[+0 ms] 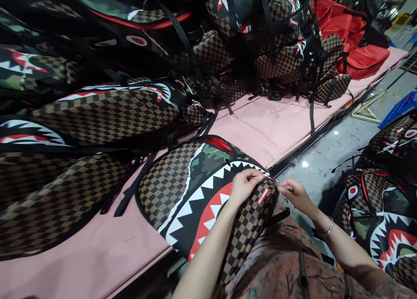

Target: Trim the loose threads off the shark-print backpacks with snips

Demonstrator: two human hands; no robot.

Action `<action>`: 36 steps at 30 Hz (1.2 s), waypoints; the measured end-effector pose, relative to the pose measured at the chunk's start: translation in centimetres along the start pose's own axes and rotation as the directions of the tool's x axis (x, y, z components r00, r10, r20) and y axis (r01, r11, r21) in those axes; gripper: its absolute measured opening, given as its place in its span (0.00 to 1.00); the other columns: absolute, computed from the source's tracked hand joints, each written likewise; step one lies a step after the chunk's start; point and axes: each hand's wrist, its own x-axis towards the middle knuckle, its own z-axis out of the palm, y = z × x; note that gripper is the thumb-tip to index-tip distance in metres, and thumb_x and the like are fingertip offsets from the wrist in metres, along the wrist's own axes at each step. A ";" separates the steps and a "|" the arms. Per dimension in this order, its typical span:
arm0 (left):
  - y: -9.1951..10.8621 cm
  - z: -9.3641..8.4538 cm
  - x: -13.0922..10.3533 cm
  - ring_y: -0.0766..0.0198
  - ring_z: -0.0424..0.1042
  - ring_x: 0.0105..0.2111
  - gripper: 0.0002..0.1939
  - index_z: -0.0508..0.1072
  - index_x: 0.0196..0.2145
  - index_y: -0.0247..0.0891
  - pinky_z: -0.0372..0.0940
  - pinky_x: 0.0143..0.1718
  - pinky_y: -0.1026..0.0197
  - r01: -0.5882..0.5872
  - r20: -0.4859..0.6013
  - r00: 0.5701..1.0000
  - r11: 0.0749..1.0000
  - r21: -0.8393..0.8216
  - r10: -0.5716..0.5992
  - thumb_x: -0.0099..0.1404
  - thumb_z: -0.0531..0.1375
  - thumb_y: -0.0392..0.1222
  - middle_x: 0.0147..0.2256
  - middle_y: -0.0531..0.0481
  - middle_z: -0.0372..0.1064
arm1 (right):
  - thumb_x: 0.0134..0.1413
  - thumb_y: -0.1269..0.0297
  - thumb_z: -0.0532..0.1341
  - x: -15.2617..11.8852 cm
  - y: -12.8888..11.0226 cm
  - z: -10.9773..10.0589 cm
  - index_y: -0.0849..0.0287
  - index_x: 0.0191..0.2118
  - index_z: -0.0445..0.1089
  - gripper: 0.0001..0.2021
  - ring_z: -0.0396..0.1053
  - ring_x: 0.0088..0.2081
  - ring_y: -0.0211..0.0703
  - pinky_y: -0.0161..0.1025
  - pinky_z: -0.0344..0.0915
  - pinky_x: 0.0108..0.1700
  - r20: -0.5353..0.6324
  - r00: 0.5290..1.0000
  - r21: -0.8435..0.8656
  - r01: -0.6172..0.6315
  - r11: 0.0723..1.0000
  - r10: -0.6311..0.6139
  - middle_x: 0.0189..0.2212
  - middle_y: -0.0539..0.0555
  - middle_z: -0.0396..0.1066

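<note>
Pinching shark bag [208, 190] w/ L hand [245, 187]; R hand [297, 197] nr its edge.

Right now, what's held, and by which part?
Shark-print backpack: left grip pinches the edge near its red label; right grip at its side, hold unclear.

A pink-covered table [260, 125] runs beside grey, apparently polished floor [316, 177].

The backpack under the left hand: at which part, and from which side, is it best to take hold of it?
Probably by the checkered, red-labelled end of the backpack, from the near side, palm underneath and thumb on top. That end juts past the edge of the pink table, so its underside seems reachable; the broad front lies upward and offers little to pinch.
</note>
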 end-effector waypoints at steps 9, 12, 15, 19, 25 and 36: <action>-0.8 -1.6 -4.7 0.53 0.38 0.63 0.34 0.53 0.59 0.45 0.43 0.60 0.47 0.048 -0.244 0.970 0.993 0.109 -0.020 0.56 0.59 0.46 0.63 0.44 0.38 | 0.56 0.57 0.56 1.5 0.7 -4.0 0.57 0.39 0.68 0.11 0.65 0.36 0.42 0.39 0.57 0.42 0.171 0.942 -0.369 0.333 0.868 -0.289 0.32 0.54 0.72; -0.4 -1.1 -6.3 0.53 0.50 0.59 0.22 0.65 0.50 0.44 0.48 0.58 0.48 0.107 -0.256 0.963 0.990 0.092 -0.081 0.58 0.57 0.47 0.59 0.45 0.51 | 0.58 0.57 0.55 2.3 0.0 -4.6 0.57 0.37 0.69 0.10 0.65 0.35 0.41 0.37 0.56 0.40 0.247 0.920 -0.373 0.381 0.846 -0.305 0.31 0.53 0.71; -0.2 -0.3 -7.2 0.54 0.58 0.54 0.16 0.69 0.44 0.42 0.52 0.56 0.48 0.119 -0.316 0.944 0.992 0.043 -0.099 0.59 0.56 0.47 0.53 0.44 0.61 | 0.58 0.58 0.54 2.7 -0.1 -4.1 0.58 0.37 0.67 0.10 0.64 0.31 0.38 0.35 0.57 0.36 0.332 0.898 -0.236 0.374 0.897 -0.288 0.28 0.51 0.69; -0.1 0.8 -7.9 0.56 0.60 0.52 0.16 0.67 0.44 0.41 0.54 0.55 0.49 0.087 -0.327 0.942 0.996 0.021 -0.075 0.59 0.57 0.47 0.51 0.44 0.62 | 0.57 0.51 0.51 2.6 0.8 -1.6 0.60 0.36 0.66 0.16 0.63 0.27 0.36 0.32 0.58 0.29 0.330 0.933 0.077 0.129 0.989 -0.147 0.27 0.50 0.67; -0.3 2.2 -8.3 0.48 0.53 0.56 0.37 0.58 0.51 0.42 0.52 0.55 0.43 0.036 -0.163 0.987 0.973 0.230 0.002 0.45 0.67 0.46 0.56 0.41 0.53 | 0.54 0.49 0.51 3.6 1.5 1.7 0.59 0.18 0.60 0.22 0.54 0.22 0.34 0.31 0.51 0.25 0.051 0.999 0.057 -0.020 0.998 0.017 0.17 0.47 0.55; 0.2 1.5 -9.0 0.49 0.49 0.58 0.38 0.53 0.54 0.44 0.52 0.55 0.43 -0.040 -0.023 0.999 0.953 0.302 0.049 0.47 0.64 0.38 0.58 0.43 0.49 | 0.56 0.47 0.47 2.5 1.7 3.8 0.59 0.17 0.54 0.24 0.50 0.20 0.34 0.32 0.48 0.22 0.091 0.995 0.205 -0.061 0.977 0.043 0.15 0.47 0.50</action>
